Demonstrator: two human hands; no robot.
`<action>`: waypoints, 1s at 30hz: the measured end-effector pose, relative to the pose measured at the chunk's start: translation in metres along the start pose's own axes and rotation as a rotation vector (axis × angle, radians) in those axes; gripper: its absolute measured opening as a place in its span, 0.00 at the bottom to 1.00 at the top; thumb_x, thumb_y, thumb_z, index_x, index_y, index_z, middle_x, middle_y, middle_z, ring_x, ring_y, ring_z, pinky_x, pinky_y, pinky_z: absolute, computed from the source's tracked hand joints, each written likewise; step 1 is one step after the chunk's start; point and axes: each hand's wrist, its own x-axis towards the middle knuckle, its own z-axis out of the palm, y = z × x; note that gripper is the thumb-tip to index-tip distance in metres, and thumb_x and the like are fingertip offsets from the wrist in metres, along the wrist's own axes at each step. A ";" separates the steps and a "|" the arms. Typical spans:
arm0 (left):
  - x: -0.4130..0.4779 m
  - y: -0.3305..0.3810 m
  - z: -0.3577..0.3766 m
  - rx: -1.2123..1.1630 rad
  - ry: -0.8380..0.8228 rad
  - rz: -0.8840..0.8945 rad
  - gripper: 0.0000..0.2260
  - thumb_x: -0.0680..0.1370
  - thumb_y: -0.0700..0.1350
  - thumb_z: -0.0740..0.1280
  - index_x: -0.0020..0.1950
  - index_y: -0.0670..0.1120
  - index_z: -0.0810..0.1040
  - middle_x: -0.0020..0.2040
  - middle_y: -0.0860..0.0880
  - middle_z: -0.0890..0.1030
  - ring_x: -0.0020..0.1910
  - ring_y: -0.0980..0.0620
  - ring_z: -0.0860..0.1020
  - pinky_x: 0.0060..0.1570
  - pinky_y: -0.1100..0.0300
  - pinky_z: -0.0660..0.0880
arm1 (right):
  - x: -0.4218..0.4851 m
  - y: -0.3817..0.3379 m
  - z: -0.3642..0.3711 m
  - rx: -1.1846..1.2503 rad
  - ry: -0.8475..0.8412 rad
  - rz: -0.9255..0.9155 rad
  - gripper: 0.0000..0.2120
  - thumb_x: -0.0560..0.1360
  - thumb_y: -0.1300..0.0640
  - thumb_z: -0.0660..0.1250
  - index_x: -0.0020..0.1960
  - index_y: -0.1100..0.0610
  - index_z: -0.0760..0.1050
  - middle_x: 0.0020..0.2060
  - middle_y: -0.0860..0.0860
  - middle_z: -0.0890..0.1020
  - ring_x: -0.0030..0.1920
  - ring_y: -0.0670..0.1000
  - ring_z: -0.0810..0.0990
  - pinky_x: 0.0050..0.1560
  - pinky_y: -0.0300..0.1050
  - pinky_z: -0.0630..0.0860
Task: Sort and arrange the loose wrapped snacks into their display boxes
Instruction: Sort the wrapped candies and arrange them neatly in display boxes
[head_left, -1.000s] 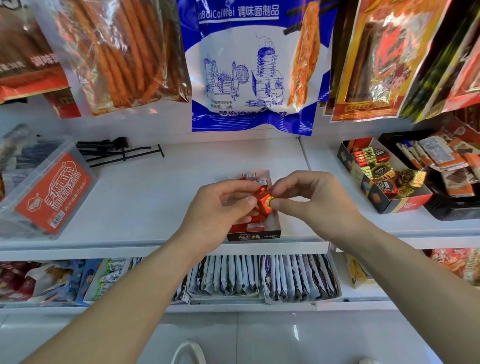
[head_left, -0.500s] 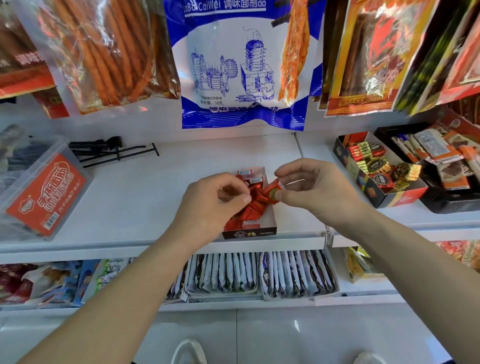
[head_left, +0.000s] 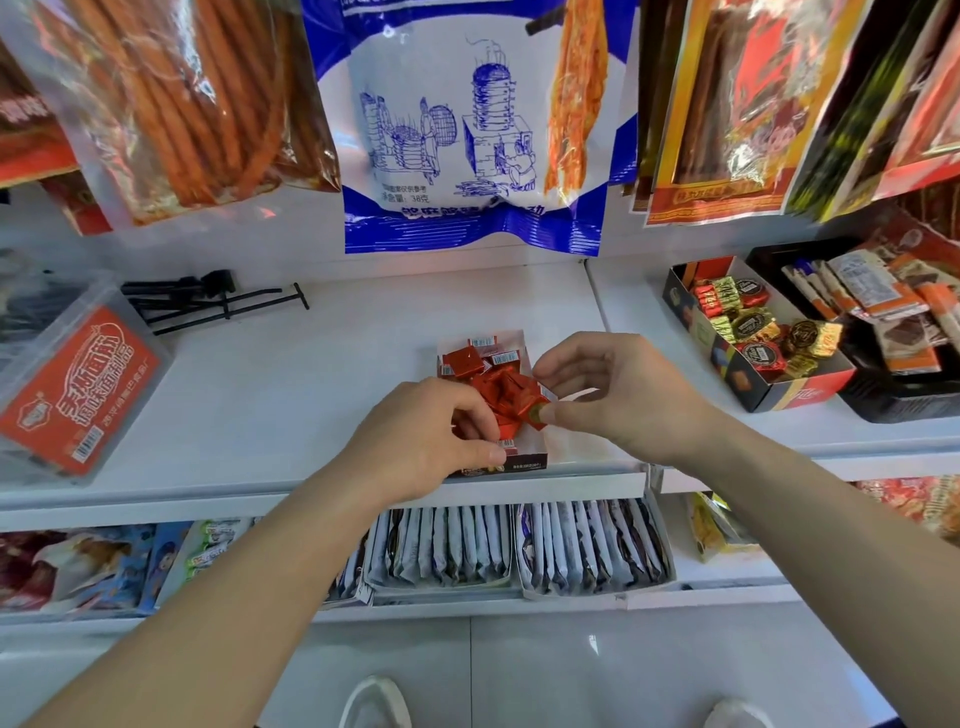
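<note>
At the front edge of the white shelf (head_left: 311, 374) stands a small display box (head_left: 524, 462), its dark front wall just at the lip. Red wrapped snacks (head_left: 467, 364) lie loose and jumbled inside it, some showing white barcode labels.

The right hand (head_left: 618, 395) hovers over the right side of the box and pinches one red snack with a gold spot (head_left: 537, 413) between thumb and forefinger. This piece sits above the heap, at the right rim. The other fingers are raised and loosely curved.

The left hand (head_left: 431, 441) covers the near left part of the box. Its fingers are curled down among the snacks and its thumb lies by the front wall. Whether it grips a piece I cannot tell, since the knuckles hide the fingertips.

Left on the same shelf sits a clear plastic tub (head_left: 67, 384) with a red label, and behind it lie black display hooks (head_left: 208, 301). To the right, on the next shelf section, an open carton of gold and red foil sweets (head_left: 753, 338) stands just beside a black tray of bars (head_left: 883, 312). A blue and white bag (head_left: 467, 130) hangs above the box, with a bag of orange sticks (head_left: 182, 104) to its left. On the lower shelf, boxes of white sachets (head_left: 519, 545) stand in rows.
</note>
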 end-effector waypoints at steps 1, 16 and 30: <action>0.001 0.000 0.000 0.001 -0.003 0.005 0.07 0.68 0.52 0.79 0.41 0.56 0.82 0.41 0.59 0.81 0.41 0.63 0.77 0.44 0.62 0.74 | 0.001 0.000 0.001 -0.004 -0.005 -0.003 0.14 0.67 0.65 0.79 0.50 0.54 0.81 0.45 0.50 0.85 0.45 0.50 0.84 0.50 0.48 0.83; 0.005 0.004 0.010 0.016 0.099 0.043 0.10 0.72 0.53 0.76 0.50 0.57 0.78 0.40 0.60 0.78 0.38 0.62 0.76 0.40 0.63 0.72 | 0.006 0.004 0.009 -0.170 -0.004 -0.049 0.14 0.69 0.62 0.78 0.51 0.51 0.81 0.44 0.44 0.84 0.45 0.43 0.82 0.46 0.41 0.82; 0.011 0.002 0.001 0.050 -0.026 0.118 0.15 0.71 0.55 0.76 0.55 0.57 0.78 0.45 0.61 0.78 0.41 0.65 0.75 0.43 0.65 0.72 | 0.010 0.001 0.001 -0.104 0.045 -0.039 0.13 0.68 0.64 0.78 0.48 0.52 0.80 0.42 0.46 0.84 0.42 0.46 0.82 0.44 0.42 0.82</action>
